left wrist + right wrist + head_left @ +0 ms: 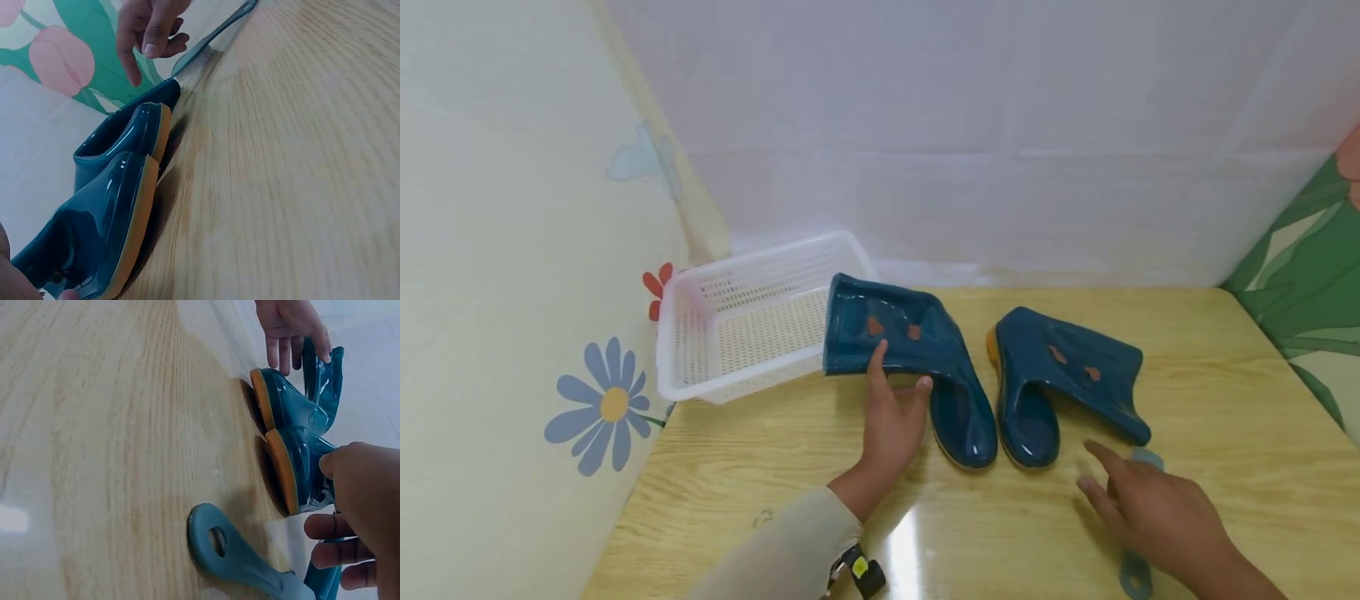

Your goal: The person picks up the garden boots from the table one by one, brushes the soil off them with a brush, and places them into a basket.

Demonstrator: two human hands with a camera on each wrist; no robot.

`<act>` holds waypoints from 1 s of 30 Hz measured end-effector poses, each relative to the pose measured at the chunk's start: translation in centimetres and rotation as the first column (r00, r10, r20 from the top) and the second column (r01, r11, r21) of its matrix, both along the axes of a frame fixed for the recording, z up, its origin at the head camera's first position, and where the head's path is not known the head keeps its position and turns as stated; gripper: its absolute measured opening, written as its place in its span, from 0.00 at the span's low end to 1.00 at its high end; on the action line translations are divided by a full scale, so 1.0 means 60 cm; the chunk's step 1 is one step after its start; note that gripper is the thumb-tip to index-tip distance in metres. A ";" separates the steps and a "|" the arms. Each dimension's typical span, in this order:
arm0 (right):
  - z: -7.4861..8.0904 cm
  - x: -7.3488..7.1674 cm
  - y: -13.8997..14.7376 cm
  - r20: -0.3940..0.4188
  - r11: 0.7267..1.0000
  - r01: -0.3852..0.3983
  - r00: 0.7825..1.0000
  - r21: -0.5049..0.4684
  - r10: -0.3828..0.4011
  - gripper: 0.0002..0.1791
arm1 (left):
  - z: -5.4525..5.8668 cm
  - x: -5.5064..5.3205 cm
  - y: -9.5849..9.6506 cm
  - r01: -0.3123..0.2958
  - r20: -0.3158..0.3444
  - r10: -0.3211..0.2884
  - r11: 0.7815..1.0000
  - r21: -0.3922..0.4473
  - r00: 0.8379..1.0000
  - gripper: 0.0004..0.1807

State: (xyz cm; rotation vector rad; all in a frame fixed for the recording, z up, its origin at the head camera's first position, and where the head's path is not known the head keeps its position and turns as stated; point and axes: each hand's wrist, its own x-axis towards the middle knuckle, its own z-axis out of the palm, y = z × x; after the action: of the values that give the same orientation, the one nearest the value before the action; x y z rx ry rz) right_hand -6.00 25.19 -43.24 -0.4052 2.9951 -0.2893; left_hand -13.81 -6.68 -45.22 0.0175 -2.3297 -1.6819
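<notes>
Two dark blue rubber boots with yellowish soles lie on their sides on the wooden table, toes close together. At the left boot (943,346), my left hand (891,429) reaches along the near side of the shaft, index fingertip against it and thumb by the ankle bend. Brown patches mark both shafts. The right boot (1075,342) lies with its shaft pointing right. My right hand (1172,521) hovers over a grey-blue scrub brush (1137,577), index finger extended and the others loosely bent. Pale bristles of the brush (215,34) show in the left wrist view.
A white perforated plastic basket (696,379) stands at the back left, with the left boot's shaft opening overlapping its right side in the head view. White sheeting (1000,167) hangs behind the table (760,492). Flower-patterned coverings (613,406) flank both sides.
</notes>
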 end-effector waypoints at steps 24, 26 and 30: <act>-0.013 0.002 0.032 0.485 0.918 0.366 0.782 0.149 -0.391 0.30 | -0.007 -0.033 0.062 -0.333 -0.095 0.362 0.915 0.227 0.927 0.37; -0.012 0.002 0.035 0.493 0.914 0.372 0.772 0.159 -0.400 0.31 | -0.007 -0.035 0.063 -0.347 -0.116 0.377 0.912 0.219 0.919 0.36; -0.013 0.000 0.040 0.497 0.910 0.378 0.765 0.171 -0.411 0.28 | -0.005 -0.036 0.063 -0.326 -0.166 0.373 0.911 0.251 0.913 0.35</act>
State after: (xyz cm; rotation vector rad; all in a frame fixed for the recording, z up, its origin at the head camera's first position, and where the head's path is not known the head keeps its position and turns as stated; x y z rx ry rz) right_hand -5.98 27.61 -44.00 0.2895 2.4978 -0.2823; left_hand -15.99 -2.87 -45.51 0.2723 -1.8468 -1.6524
